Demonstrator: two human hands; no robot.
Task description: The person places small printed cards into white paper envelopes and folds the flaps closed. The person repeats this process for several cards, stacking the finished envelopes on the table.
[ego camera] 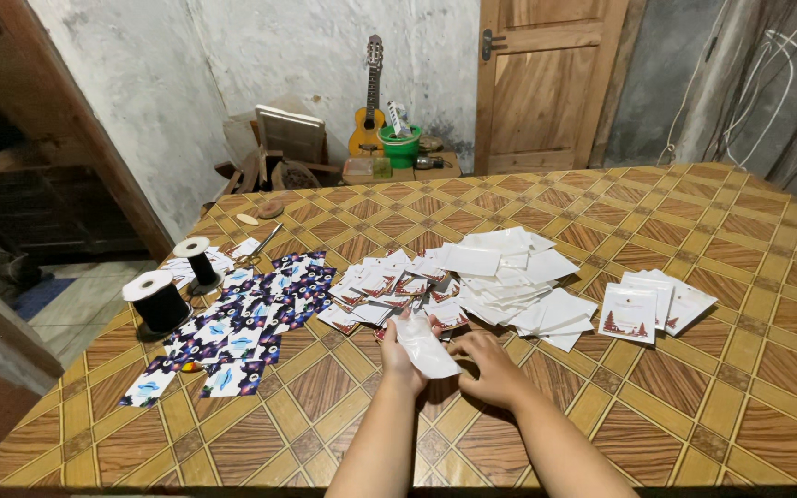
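White, thin and floppy: that's the small plastic pouch (424, 349) the left hand (398, 355) has pinched by its lower edge, thumb and fingers closed on it, holding it just above the patterned wooden table (694, 387). It bends over under its own weight, so I'd guess it weighs next to nothing and is a bit slick. Gripping at an edge or corner seems the way to go, since a flat pinch in the middle would just crumple it.

Right hand (491, 369) sits right beside it, fingers curled down near the pouch's lower corner. Can't really tell if they're actually holding anything, the angle's poor.

Just beyond the hands there's a messy heap of white pouches (509, 272), a spread of small printed cards (385, 281) to its left, then dark blue patterned cards (251, 327). Two black cord spools (157, 300) stand at the left edge, and a small stack of printed pouches (652, 304) lies off to the right.
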